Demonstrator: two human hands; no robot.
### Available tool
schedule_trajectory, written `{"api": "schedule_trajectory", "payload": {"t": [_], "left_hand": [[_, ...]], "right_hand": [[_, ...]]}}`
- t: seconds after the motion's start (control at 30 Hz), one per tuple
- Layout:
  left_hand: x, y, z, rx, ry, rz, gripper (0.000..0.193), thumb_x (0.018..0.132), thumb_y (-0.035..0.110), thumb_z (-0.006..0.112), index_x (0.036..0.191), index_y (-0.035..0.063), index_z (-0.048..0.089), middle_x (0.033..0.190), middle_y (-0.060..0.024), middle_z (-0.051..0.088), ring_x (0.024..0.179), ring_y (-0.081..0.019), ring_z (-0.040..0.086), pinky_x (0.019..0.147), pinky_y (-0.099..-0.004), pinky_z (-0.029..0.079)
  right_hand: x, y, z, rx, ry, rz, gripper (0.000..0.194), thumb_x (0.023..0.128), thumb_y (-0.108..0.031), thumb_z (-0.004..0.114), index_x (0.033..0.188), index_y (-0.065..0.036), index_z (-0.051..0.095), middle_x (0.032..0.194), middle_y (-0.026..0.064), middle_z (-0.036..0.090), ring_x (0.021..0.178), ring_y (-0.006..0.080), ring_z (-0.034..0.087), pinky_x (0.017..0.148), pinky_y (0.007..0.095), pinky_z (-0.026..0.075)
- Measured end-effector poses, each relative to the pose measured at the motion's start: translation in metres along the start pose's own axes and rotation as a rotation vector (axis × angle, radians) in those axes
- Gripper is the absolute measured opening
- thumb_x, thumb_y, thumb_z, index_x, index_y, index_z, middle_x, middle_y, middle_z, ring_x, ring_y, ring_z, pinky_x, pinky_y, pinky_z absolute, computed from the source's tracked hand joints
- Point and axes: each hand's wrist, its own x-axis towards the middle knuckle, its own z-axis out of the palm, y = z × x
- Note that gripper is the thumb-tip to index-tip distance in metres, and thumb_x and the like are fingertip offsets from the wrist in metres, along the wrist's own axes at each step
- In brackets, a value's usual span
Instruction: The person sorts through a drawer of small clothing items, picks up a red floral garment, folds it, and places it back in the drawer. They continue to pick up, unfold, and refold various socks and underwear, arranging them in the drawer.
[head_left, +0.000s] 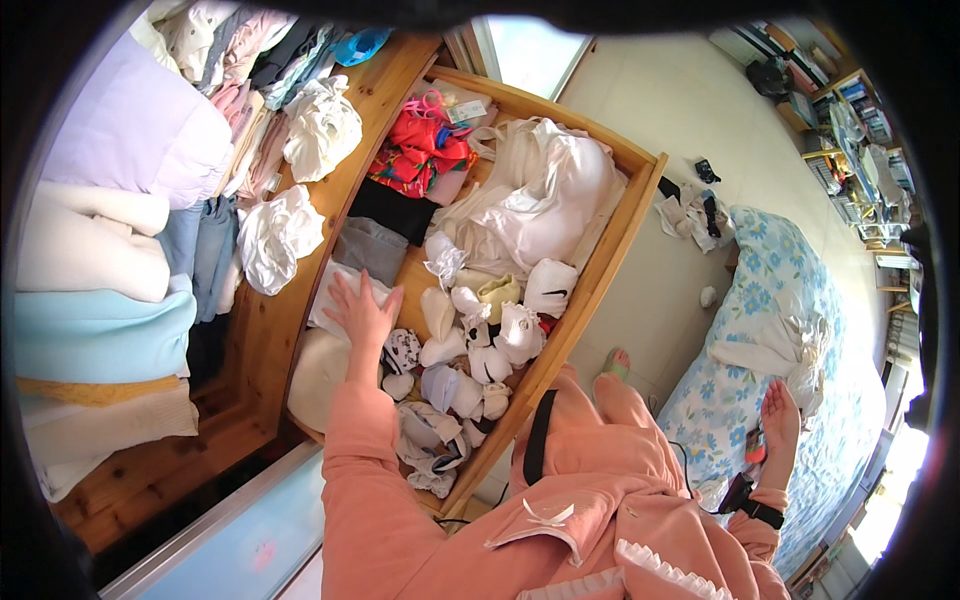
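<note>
My left hand (361, 309) lies with spread fingers on a folded white cloth (328, 301) inside a pulled-out wooden drawer (600, 292). Behind the fingertips are a folded grey garment (370, 247) and a black one (391, 211). A rounded cream item (321, 379) sits by my left wrist. To the right of this hand, several rolled socks (439, 311) are bunched together, some white, one pale yellow. White bras (536, 195) fill the far right corner. Over the bed, my right hand (780, 412) is palm up and holds nothing, close to a crumpled white garment (806, 356).
Folded clothes (97, 330) are stacked in the wooden cabinet at left, with crumpled white fabric (281, 240) on its ledge. A red patterned garment (420, 154) is in the drawer. The bed (720, 390) has a blue-flowered cover; dropped clothing (694, 214) lies on the floor.
</note>
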Motion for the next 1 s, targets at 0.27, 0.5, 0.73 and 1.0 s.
{"api": "schedule_trajectory", "payload": {"t": [0.27,0.5,0.73,1.0], "left_hand": [[0.064,0.023,0.032,0.107,-0.063,0.106,0.083,0.084,0.044,0.057,0.147,0.0085,0.017,0.141,-0.0377,0.024,0.124,-0.0487,0.039,0.107,-0.0512,0.023],[0.047,0.044,-0.010,0.070,-0.136,0.139,0.070,0.086,0.041,0.055,0.141,0.0050,0.031,0.141,-0.0290,0.032,0.124,-0.0442,0.041,0.106,-0.0508,0.026],[-0.040,0.173,-0.052,-0.570,0.202,0.897,0.061,0.075,0.032,0.071,0.127,0.0099,0.049,0.134,-0.0214,0.041,0.118,-0.0381,0.045,0.098,-0.0496,0.037],[-0.059,0.199,-0.036,-0.342,-0.120,0.968,0.066,0.067,0.003,0.067,0.129,0.0153,0.047,0.137,-0.0188,0.031,0.108,-0.0350,0.051,0.081,-0.0409,0.051]], "right_hand": [[-0.018,-0.010,0.025,-0.099,-0.029,-0.060,0.028,0.092,-0.021,0.058,0.113,-0.004,0.058,0.103,0.0034,0.063,0.089,0.0121,0.058,0.082,0.0252,0.048],[-0.028,0.005,0.011,-0.088,-0.009,-0.045,0.028,0.092,-0.021,0.058,0.114,-0.004,0.057,0.105,0.0048,0.063,0.092,0.0134,0.058,0.082,0.0258,0.048],[-0.037,0.007,0.030,-0.065,-0.046,-0.070,0.027,0.092,-0.020,0.058,0.113,-0.003,0.058,0.103,0.0047,0.063,0.090,0.0132,0.058,0.082,0.0256,0.048],[-0.041,0.017,0.012,-0.076,-0.044,-0.051,0.026,0.092,-0.021,0.057,0.113,-0.006,0.058,0.103,0.0037,0.063,0.089,0.0128,0.059,0.081,0.0257,0.049]]}}
